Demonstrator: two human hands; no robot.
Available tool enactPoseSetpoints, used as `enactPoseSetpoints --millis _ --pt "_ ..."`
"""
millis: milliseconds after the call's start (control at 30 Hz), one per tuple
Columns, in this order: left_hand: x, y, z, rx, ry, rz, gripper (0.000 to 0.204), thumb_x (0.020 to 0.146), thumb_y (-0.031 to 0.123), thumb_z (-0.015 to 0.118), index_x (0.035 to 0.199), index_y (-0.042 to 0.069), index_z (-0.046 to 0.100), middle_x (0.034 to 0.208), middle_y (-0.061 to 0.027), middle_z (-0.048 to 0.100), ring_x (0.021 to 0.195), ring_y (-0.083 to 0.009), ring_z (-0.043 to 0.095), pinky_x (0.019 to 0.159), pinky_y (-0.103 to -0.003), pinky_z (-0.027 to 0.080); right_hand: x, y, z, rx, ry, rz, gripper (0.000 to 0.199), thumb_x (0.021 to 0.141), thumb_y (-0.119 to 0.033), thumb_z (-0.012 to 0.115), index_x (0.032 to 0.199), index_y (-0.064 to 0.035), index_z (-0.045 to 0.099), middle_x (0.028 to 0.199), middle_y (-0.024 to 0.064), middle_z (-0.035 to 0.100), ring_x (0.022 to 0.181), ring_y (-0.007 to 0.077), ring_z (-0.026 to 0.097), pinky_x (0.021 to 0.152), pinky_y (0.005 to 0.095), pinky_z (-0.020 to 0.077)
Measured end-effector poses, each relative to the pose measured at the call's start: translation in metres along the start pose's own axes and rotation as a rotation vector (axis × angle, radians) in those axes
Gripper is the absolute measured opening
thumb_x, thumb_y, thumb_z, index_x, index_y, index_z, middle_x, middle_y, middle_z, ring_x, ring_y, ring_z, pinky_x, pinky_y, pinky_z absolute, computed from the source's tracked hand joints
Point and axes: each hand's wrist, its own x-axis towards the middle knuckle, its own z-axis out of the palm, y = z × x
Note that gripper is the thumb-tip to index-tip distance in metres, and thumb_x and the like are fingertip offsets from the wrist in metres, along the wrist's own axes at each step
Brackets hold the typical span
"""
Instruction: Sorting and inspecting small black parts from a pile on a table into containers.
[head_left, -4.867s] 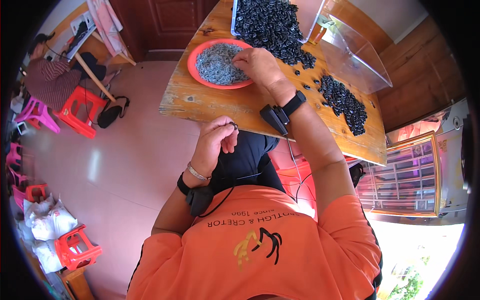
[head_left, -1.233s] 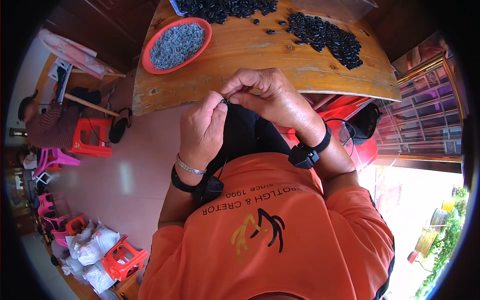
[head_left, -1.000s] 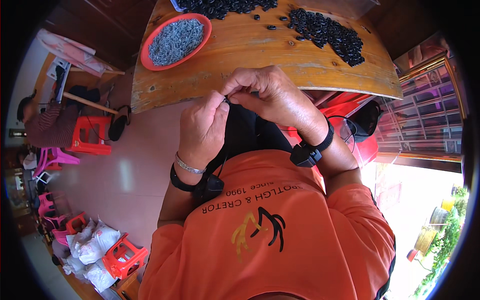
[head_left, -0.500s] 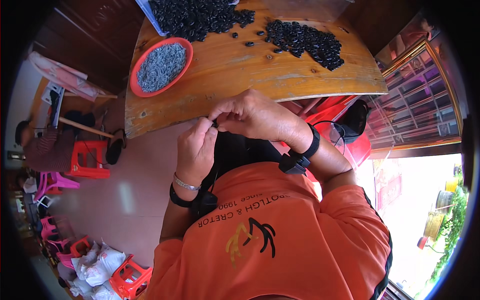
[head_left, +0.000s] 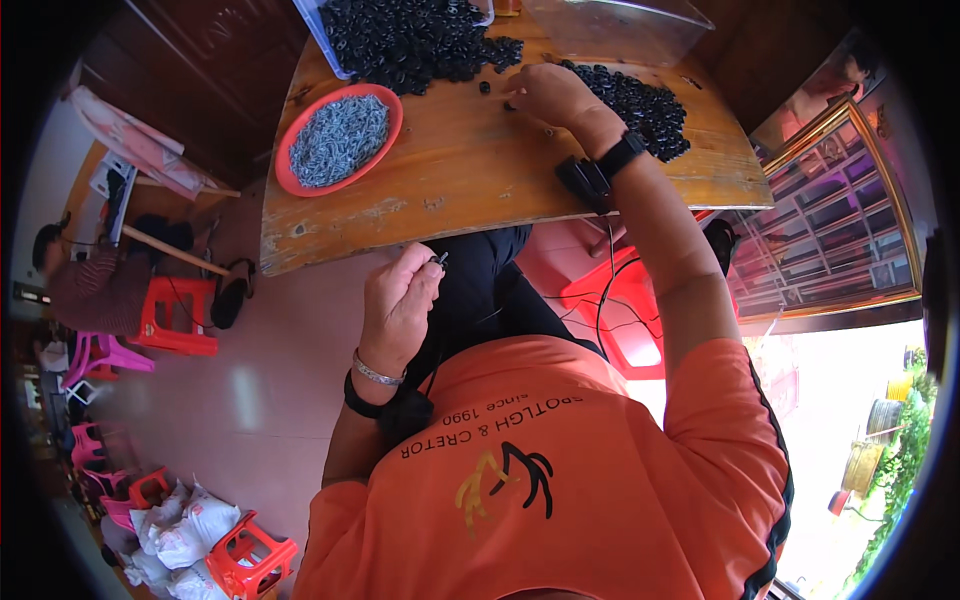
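Left hand pinches black part before bench, screw seemingly in it. Right hand narrow at loose piece; cannot tell if gripped. Large heap, dishful of screws: many seem left unjoined.

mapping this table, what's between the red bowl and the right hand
In the head view, wooden tabletop and a loose black piece lie between the red bowl and the right hand.
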Motion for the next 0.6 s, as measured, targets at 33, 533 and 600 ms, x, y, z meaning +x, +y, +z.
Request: enactPoseSetpoints --millis 33,533,600 --pt "-0.001 -0.001 -0.002 0.0 0.004 -0.01 0.022 0.09 0.019 0.048 0.078 0.001 0.052 0.056 -0.0008 0.045 0.05 -0.0069 0.043 0.047 -0.022 0.035 0.001 -0.005 -0.003 -0.047 -0.071 -0.02 0.019 0.078 -0.017 0.058 0.094 -0.0105 0.068 0.086 0.0109 0.067 0.082 0.0296 0.063 0.077 0.0387 0.0491" --pt "0.003 0.003 -0.008 -0.268 -0.013 -0.082 0.023 0.091 0.021 0.047 0.079 0.003 0.052 0.063 -0.0008 0.05 0.053 -0.0062 0.045 0.049 -0.019 0.035 -0.068 -0.085 -0.036 1.428 -0.185 0.08 0.027 0.083 0.004 0.058 0.109 -0.0031 0.059 0.086 0.0007 0.062 0.074 0.007 0.057 0.067 0.0219 0.0479" --pt "0.003 0.006 -0.007 -0.358 -0.024 -0.101 0.022 0.091 0.021 0.047 0.08 0.003 0.052 0.065 -0.001 0.052 0.053 -0.0063 0.046 0.049 -0.019 0.035 -0.086 -0.107 -0.036 1.514 -0.196 0.128 0.026 0.085 0.0 0.057 0.111 -0.0042 0.061 0.084 -0.0005 0.061 0.073 0.0059 0.056 0.068 0.0214 0.0479"
